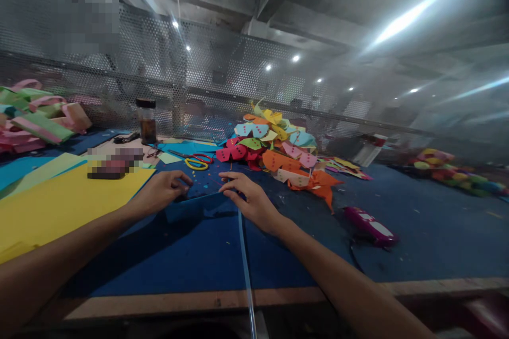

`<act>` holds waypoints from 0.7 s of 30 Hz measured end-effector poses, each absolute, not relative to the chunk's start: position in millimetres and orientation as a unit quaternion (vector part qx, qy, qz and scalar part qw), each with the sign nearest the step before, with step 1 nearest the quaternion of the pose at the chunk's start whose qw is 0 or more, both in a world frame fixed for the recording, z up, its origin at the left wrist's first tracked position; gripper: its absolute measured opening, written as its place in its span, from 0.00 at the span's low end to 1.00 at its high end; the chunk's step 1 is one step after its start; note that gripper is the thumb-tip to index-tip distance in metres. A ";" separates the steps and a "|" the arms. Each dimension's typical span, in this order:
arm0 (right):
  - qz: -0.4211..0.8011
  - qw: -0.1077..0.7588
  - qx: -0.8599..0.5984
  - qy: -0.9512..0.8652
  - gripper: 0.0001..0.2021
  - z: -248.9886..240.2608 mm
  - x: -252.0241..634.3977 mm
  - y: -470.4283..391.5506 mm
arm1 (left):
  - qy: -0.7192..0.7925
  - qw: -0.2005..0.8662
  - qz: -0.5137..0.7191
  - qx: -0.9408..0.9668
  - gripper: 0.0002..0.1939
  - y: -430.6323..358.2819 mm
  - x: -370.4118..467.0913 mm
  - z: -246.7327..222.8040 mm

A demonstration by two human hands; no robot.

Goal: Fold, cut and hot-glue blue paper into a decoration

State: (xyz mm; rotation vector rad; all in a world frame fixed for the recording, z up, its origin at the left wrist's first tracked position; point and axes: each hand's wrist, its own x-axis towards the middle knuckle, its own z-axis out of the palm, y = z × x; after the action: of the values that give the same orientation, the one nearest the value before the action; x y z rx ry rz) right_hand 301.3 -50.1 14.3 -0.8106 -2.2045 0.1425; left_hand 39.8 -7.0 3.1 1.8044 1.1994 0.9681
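Note:
A folded strip of blue paper (199, 204) stands above the dark blue table covering, between my two hands. My left hand (169, 189) has its fingers curled at the strip's left end. At the right end, my right hand (248, 198) pinches the paper between thumb and fingers. A thin clear tube or strip (245, 265) runs from under my right hand down past the table's front edge. Just beyond the hands lie yellow-handled scissors (196, 162) and small paper scraps.
Yellow sheets (71, 198) lie at the left, with a dark phone-like object (113, 164) on them. Behind stands a lidded jar (147, 122). Colourful paper butterflies (278, 156) pile up centrally; a purple corded device (369, 226) lies right.

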 end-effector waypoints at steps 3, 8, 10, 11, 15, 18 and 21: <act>0.059 0.384 -0.315 -0.866 0.08 14.5 301.3 -50.8 | 0.471 0.383 0.382 0.697 0.13 -6.8 40.2 3.6; 0.063 0.388 -0.311 -0.865 0.07 14.0 301.4 -50.9 | 0.477 0.398 0.386 0.682 0.13 -6.3 41.6 5.3; 0.066 0.389 -0.308 -0.866 0.07 14.0 301.3 -51.2 | 0.475 0.399 0.384 0.684 0.13 -6.3 41.6 5.7; 0.067 0.389 -0.307 -0.866 0.07 14.1 301.2 -51.4 | 0.473 0.399 0.381 0.687 0.13 -6.4 41.6 6.1; 0.078 0.388 -0.307 -0.866 0.07 15.3 300.7 -52.5 | 0.474 0.405 0.375 0.686 0.14 -8.4 43.1 9.2; 0.084 0.389 -0.303 -0.866 0.08 17.0 300.4 -53.4 | 0.470 0.417 0.373 0.683 0.15 -10.0 44.9 11.8; 0.094 0.395 -0.300 -0.863 0.08 19.0 299.9 -55.1 | 0.461 0.448 0.363 0.675 0.17 -11.0 45.5 12.7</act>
State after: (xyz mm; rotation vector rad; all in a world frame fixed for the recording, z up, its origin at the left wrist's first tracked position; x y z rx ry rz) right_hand 299.9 -55.1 19.0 -0.7606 -2.1888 0.2377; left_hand 45.5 -11.0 12.7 1.6705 1.1399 0.8986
